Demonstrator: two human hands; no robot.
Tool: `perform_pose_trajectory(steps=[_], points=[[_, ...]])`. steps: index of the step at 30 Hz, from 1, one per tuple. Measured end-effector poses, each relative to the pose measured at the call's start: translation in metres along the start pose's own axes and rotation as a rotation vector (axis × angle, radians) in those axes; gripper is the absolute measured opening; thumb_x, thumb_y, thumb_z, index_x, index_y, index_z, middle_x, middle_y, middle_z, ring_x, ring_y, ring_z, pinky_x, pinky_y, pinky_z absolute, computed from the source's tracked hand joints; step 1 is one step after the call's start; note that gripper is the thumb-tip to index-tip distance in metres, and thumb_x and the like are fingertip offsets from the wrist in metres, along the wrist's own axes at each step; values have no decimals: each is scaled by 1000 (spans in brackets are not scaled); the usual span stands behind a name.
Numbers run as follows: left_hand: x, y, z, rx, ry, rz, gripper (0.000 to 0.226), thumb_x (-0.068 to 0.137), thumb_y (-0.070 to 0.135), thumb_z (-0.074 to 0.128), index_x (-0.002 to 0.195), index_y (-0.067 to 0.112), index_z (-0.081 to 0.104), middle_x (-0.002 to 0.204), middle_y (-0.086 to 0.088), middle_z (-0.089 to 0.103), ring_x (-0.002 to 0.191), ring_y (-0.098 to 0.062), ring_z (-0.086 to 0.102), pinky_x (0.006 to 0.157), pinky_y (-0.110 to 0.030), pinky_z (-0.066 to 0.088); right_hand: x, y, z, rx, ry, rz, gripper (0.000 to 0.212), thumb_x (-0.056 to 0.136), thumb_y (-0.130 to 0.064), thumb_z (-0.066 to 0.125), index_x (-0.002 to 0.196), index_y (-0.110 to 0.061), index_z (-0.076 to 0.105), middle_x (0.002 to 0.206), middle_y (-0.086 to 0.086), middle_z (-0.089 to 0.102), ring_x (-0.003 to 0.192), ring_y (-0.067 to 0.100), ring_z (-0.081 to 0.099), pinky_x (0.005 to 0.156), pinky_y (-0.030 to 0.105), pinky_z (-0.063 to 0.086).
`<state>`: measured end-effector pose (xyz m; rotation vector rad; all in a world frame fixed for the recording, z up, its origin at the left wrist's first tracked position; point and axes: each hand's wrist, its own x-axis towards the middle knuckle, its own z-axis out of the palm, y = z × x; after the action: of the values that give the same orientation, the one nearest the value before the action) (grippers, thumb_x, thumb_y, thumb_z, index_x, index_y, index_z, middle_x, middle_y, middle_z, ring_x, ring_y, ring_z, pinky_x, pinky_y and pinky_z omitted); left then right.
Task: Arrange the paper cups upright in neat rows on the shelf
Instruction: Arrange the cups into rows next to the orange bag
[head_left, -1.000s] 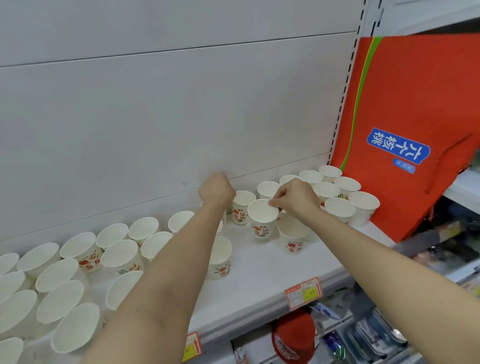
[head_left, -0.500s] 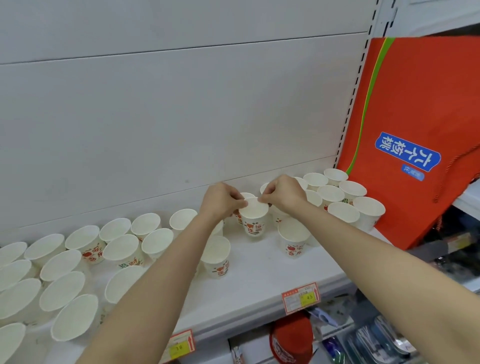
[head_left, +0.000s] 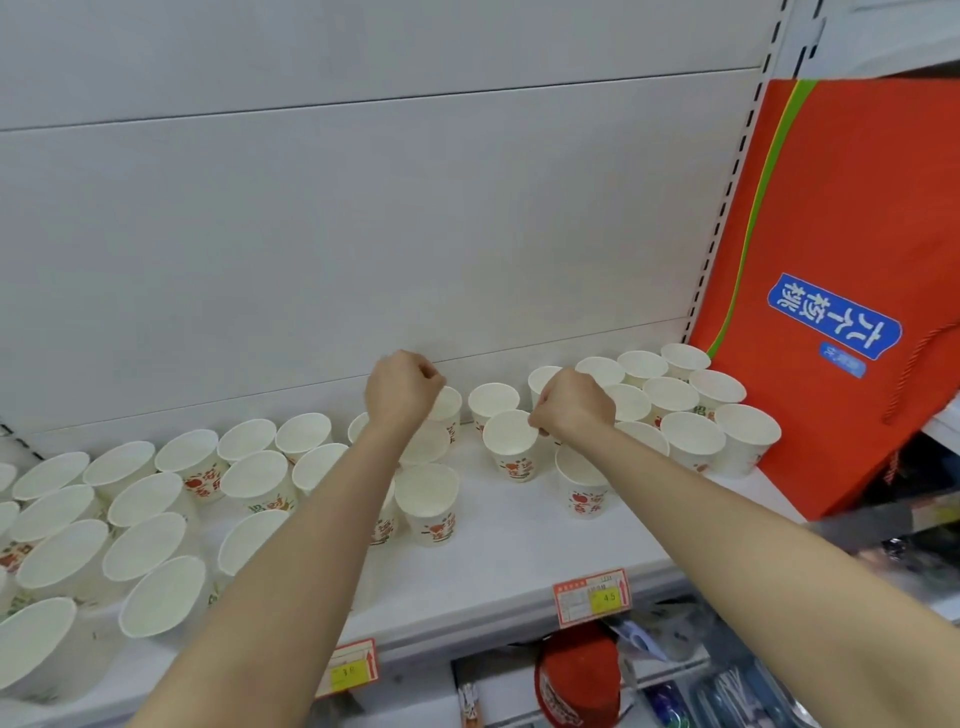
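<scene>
**Store shelf of paper cups, partly sorted**

Head view: White shelf (head_left: 509, 551) against a plain white back panel, with an orange bag (head_left: 841, 249) leaning at its right end and two price tags (head_left: 592, 597) on the front edge. Paper cups (head_left: 150, 499) stand upright all along the shelf; none appears tipped over.

At the right end, about ten cups sit in tidy touching rows beside the bag. The middle group, roughly eight, is loose and uneven, with gaps. The left group, around twenty, is crowded and only roughly lined up; some run off the frame, so the count is unsure. By this look, about a quarter is neat and the rest still needs straightening.

Left hand (head_left: 402, 389) has its fingers curled over a cup near the back panel; whether they grip it is hidden. Right hand (head_left: 574, 402) pinches the rim of a middle cup (head_left: 511, 447) with its fingers.
</scene>
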<state>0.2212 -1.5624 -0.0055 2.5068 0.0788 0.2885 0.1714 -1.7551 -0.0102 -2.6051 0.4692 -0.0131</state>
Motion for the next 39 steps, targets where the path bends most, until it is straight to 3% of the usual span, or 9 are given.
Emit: perform_pose_trajectory(steps=[4, 13, 17, 21, 24, 33, 36, 39], points=[[17, -16, -5, 138, -28, -96, 16, 80, 24, 67, 91, 14, 72, 91, -8, 71, 85, -31, 65, 66, -29, 48, 5, 1, -1, -46, 5, -1, 13, 67, -12, 70, 79, -16, 71, 78, 3, 67, 75, 23, 65, 53, 23, 39], [29, -22, 13, 209, -122, -168, 26, 75, 20, 68, 99, 10, 69, 98, -9, 68, 90, -30, 65, 65, -30, 46, 9, 10, 0, -85, 36, -62, 7, 70, -18, 68, 77, -17, 69, 74, 1, 65, 73, 22, 63, 51, 22, 37], [29, -25, 17, 164, -115, -167, 15, 74, 10, 62, 87, 8, 70, 92, -11, 70, 85, -30, 65, 62, -29, 45, 5, 14, -2, -57, 73, -127, 7, 72, -16, 63, 72, -18, 70, 71, 1, 66, 71, 23, 63, 50, 23, 38], [29, -20, -11, 56, -19, -168, 11, 71, 17, 66, 78, 11, 72, 76, -8, 70, 75, -29, 64, 59, -27, 46, -8, 18, -7, 18, 137, -246, 12, 76, -16, 61, 72, -21, 71, 73, -6, 66, 72, 21, 61, 58, 29, 48], [17, -5, -34, -13, 30, -148, 10, 69, 20, 67, 73, 13, 73, 71, -6, 71, 75, -26, 67, 58, -26, 47, -20, 22, -10, 73, 172, -315, 12, 77, -17, 62, 73, -23, 72, 66, -11, 61, 71, 18, 59, 57, 28, 45], [-75, 28, -22, 146, -135, -4, 8, 66, 20, 66, 62, 15, 71, 62, -1, 70, 67, -21, 68, 63, -29, 57, -54, 52, -21, 122, 219, -373, 10, 81, -24, 64, 78, -27, 73, 75, -11, 68, 75, 11, 61, 62, 29, 48], [-98, 28, -5, 216, -109, 20, 9, 64, 21, 64, 67, 14, 70, 64, -3, 69, 67, -23, 67, 61, -30, 56, -71, 72, -21, 250, 243, -496, 5, 82, -29, 69, 85, -28, 72, 80, -15, 67, 77, 6, 60, 67, 31, 49], [-117, 29, 10, 235, -129, 10, 12, 66, 20, 63, 72, 13, 70, 67, -4, 70, 69, -24, 67, 62, -30, 56, -90, 90, -9, 221, 301, -757, 25, 78, -34, 75, 101, -24, 70, 95, -10, 66, 88, 12, 55, 74, 29, 45]])
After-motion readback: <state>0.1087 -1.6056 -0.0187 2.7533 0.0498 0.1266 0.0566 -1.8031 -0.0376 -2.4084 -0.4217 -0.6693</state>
